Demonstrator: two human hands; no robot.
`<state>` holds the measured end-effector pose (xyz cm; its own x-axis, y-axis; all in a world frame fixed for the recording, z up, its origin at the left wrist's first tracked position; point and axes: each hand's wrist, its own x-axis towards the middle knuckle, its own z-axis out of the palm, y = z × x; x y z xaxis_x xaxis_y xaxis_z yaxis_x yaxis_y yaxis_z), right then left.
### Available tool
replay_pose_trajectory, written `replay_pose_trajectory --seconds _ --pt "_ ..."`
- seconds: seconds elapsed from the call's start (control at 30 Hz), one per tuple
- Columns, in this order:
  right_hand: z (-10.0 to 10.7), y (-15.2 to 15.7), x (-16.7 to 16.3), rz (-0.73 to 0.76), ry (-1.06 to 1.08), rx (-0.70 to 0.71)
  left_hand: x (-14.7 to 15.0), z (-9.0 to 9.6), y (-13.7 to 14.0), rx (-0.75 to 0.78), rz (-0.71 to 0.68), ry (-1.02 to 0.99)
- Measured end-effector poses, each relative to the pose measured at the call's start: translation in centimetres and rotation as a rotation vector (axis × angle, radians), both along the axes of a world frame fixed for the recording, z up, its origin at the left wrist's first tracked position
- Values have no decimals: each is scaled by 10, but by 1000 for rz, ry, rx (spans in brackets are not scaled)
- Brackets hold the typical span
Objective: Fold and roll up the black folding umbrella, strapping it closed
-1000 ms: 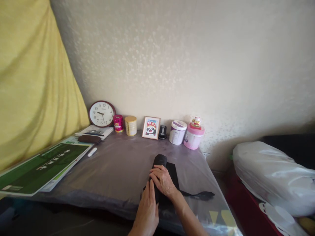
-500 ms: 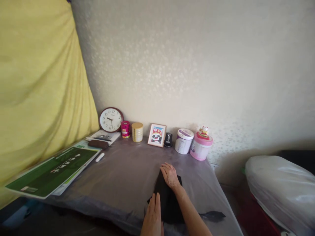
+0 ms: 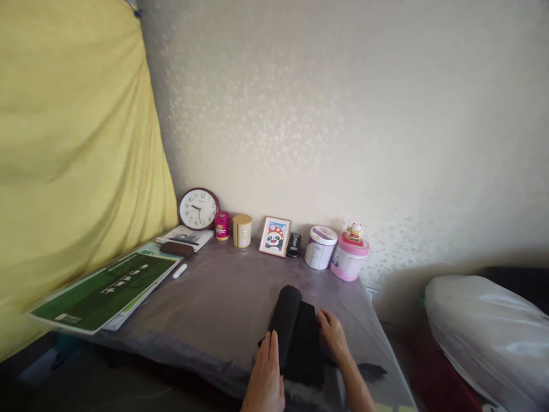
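Observation:
In front of me on the table lies a black cloth-like piece, its left part a thick rounded roll (image 3: 286, 323) and its right part a flat black flap (image 3: 305, 349). My left hand (image 3: 266, 369) rests against the near left side of the roll, fingers stretched out and lying along it. At the flap's upper right edge, my right hand (image 3: 333, 332) has its fingers pinched together on the material. A small dark strip (image 3: 371, 372) lies on the table right of my right forearm.
Along the wall stand a clock (image 3: 199, 209), a pink can (image 3: 222, 226), a yellow-lidded tin (image 3: 242, 231), a framed panda picture (image 3: 275, 236), a black device (image 3: 294, 245) and two tubs (image 3: 320, 248). Green sheets (image 3: 107, 292) cover the table's left side. A plastic-covered bundle (image 3: 484, 326) sits right.
My right hand has come off the top of the black piece and moved right and nearer to its edge. The rounded roll now shows. My left hand stays at its left side.

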<state>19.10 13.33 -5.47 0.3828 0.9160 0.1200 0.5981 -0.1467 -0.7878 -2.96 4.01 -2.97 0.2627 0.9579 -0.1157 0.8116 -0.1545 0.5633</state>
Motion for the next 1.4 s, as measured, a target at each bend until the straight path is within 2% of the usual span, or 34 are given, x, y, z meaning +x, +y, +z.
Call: replay_pose_trajectory --seconds 0.13,0.4,0.73,0.97,1.4 --pt "-3 -12 -6 43 52 -18 0 -2 -2 33 23 -30" --pt "-2 -33 -21 20 -31 -24 1 -1 -3 67 46 -62" --pt "2 -41 -30 21 -62 27 -2 -8 -4 104 48 -95" --pt "12 -35 -36 10 -96 -4 -4 -8 -3 102 31 -95" --pt "16 -20 -40 57 -92 -67 -10 -11 -4 112 25 -111"
